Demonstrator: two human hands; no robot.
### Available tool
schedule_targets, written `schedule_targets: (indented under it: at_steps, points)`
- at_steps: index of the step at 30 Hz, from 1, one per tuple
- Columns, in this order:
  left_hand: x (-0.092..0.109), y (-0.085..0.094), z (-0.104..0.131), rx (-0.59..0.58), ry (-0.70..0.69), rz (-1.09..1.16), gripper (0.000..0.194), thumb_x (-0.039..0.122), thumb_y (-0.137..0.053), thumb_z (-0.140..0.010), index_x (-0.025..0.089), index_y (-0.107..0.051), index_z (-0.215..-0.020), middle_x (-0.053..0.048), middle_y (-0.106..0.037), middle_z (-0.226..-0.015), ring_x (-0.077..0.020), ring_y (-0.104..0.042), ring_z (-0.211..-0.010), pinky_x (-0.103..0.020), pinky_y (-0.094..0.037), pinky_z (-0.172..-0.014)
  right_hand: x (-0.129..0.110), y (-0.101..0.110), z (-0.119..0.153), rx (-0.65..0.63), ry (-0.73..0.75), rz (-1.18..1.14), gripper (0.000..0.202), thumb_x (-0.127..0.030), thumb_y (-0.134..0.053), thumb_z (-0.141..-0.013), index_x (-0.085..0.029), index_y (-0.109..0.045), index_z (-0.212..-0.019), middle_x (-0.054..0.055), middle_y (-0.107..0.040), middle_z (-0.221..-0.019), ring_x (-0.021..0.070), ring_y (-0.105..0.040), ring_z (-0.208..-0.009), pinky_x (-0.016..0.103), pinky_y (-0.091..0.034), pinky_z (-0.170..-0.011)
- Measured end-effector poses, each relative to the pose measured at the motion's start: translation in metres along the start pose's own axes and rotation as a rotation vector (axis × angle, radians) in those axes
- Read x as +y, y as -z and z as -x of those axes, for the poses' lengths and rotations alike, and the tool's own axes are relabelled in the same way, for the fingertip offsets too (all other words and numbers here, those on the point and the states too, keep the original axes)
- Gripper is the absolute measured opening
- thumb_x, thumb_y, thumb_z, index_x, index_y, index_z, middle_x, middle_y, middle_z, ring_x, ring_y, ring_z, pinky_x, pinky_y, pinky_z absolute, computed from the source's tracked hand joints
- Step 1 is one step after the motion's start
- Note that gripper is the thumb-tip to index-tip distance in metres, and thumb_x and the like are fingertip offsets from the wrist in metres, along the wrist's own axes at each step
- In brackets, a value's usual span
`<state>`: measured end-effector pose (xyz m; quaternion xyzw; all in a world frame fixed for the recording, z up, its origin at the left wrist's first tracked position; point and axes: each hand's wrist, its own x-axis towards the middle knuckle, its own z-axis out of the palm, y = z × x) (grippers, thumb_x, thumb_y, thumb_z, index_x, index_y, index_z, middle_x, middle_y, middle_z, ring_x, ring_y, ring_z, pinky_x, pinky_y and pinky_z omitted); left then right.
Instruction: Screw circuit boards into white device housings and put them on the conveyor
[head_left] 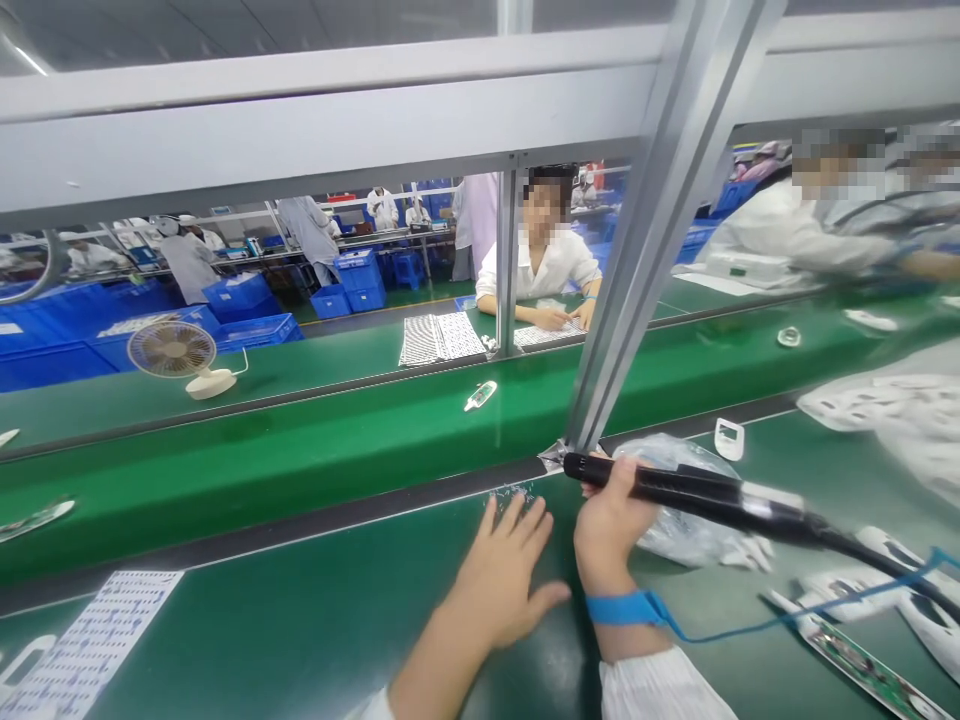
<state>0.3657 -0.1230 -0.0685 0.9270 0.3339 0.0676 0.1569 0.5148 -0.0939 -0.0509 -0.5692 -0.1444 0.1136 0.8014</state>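
Observation:
My left hand (504,572) lies palm down on the green work surface, fingers spread. Its fingertips are at a scatter of small screws (516,492) by the surface's far edge. Wrapped round a black electric screwdriver (697,492) is my right hand (611,525), just right of the left one. The tool lies nearly level, its tip pointing left toward the foot of a metal post and its cable trailing off right. A blue wrist strap (626,608) circles my right wrist. Behind the tool sits a clear plastic bag (679,530); its contents are unclear.
A metal post (637,240) rises before me. Beyond runs a green conveyor belt (300,440) carrying a device part (481,396). White casings (847,590) and a circuit board (862,655) lie right, a printed label sheet (112,640) left. A co-worker (538,260) sits opposite.

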Motion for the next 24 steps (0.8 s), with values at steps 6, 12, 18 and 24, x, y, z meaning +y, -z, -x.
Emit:
schedule_targets:
  at_steps: [6, 12, 18, 24]
  points:
    - [-0.016, -0.005, 0.020, 0.135, 0.038, -0.051, 0.069, 0.061, -0.044, -0.098, 0.022, -0.037, -0.154, -0.005, -0.034, -0.161, -0.0334, -0.026, -0.151, -0.063, -0.021, -0.122, 0.002, -0.001, 0.005, 0.019, -0.109, 0.040, 0.048, -0.064, -0.060, -0.077, -0.017, -0.057, -0.087, 0.006, -0.061, -0.072, 0.0177, -0.054, -0.051, 0.030, -0.041, -0.042]
    - [-0.032, -0.009, 0.044, 0.520, 0.282, 0.064, 0.029, 0.033, -0.049, -0.101, 0.021, -0.064, -0.123, -0.009, -0.066, -0.133, -0.0299, -0.055, -0.129, -0.055, -0.044, -0.108, 0.013, 0.000, 0.021, -0.144, -0.083, 0.115, 0.047, -0.063, -0.063, -0.075, -0.016, -0.061, -0.081, 0.005, -0.061, -0.070, 0.0220, -0.060, -0.064, 0.035, -0.049, -0.057]
    - [-0.031, -0.012, 0.052, 0.644, 0.278, 0.252, 0.022, 0.027, -0.065, -0.092, 0.022, -0.065, -0.113, -0.007, -0.071, -0.115, -0.0267, -0.063, -0.110, -0.047, -0.049, -0.096, 0.018, -0.002, 0.041, -0.309, -0.153, 0.121, 0.045, -0.061, -0.064, -0.077, -0.016, -0.062, -0.084, 0.004, -0.062, -0.064, 0.0250, -0.062, -0.065, 0.040, -0.052, -0.064]
    - [-0.030, -0.011, 0.045, 0.631, 0.276, 0.273, 0.007, 0.020, -0.060, -0.094, 0.022, -0.067, -0.094, -0.004, -0.074, -0.106, -0.0230, -0.065, -0.105, -0.042, -0.047, -0.093, 0.011, -0.006, 0.049, -0.313, -0.193, 0.070, 0.045, -0.059, -0.067, -0.071, -0.017, -0.059, -0.082, 0.004, -0.061, -0.058, 0.0228, -0.058, -0.056, 0.039, -0.050, -0.058]
